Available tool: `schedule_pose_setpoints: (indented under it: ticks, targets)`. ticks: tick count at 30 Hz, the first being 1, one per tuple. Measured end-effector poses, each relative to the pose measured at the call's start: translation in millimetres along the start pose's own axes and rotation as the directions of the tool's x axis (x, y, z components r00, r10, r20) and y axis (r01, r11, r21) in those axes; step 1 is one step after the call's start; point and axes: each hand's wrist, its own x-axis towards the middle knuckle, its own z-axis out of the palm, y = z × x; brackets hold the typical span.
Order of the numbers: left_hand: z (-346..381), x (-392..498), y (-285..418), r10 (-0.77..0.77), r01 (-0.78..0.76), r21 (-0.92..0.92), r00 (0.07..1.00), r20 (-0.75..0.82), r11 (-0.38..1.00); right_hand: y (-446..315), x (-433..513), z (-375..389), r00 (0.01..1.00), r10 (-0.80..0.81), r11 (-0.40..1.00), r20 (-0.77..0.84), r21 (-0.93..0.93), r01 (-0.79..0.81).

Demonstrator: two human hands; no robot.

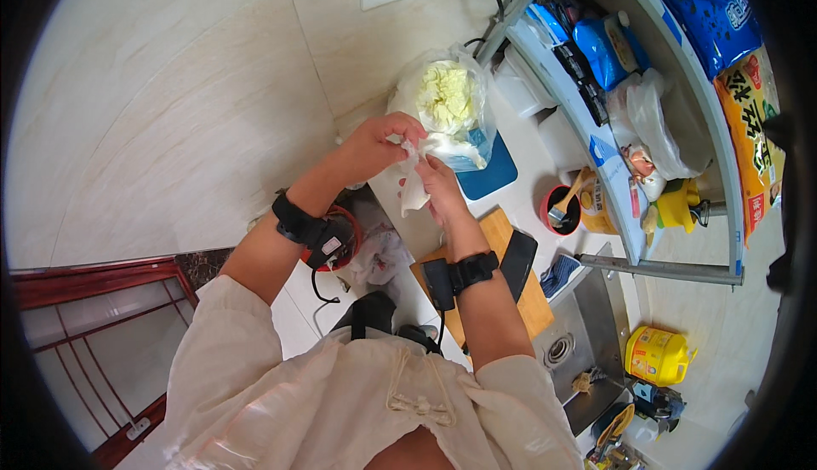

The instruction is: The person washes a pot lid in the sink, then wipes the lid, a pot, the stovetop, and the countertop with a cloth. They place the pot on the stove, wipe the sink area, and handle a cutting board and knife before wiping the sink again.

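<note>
A thin, whitish, crumpled piece (413, 182), paper or plastic film, is pinched between my two hands. My left hand (384, 144) holds its upper end, and my right hand (439, 189) grips it lower down on the right. Just beyond my fingers, a pale yellow-green napa cabbage (445, 98) sits in an open clear plastic bag (483, 106). White leaf stems show at the near side of the bag, close to my fingertips. Beneath the bag lies a blue board or flat plate (494, 173), partly covered.
A wooden cutting board (533, 304) bears a black flat item (517, 262) beside my right forearm. A red cup (549, 214) holds a brush. Right of these are a steel sink (587, 348) and a metal shelf (676, 269). A red bin (348, 259) stands below my left arm.
</note>
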Motion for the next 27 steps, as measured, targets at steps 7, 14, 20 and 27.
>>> schedule_pose_setpoints:
  ticks: [7,14,20,27]
  targets:
    - [-7,-18,-10,0.177,-0.115,0.273,0.96,-0.214,0.955,-34,-48,-35,0.995,-0.079,0.909,-0.054,0.406,0.095]
    - [7,-28,4,0.209,-0.153,0.343,0.969,-0.133,0.927,-61,-4,-27,0.599,-0.312,0.79,-0.738,0.149,0.595]
    - [-3,-24,8,0.216,-0.127,0.317,0.94,-0.264,0.94,-42,11,-8,0.804,-0.2,0.925,-0.559,0.162,0.343]
    - [6,-32,17,0.279,0.113,0.639,0.831,-0.48,0.761,-89,60,-37,0.56,-0.778,0.475,-0.285,-0.851,0.226]
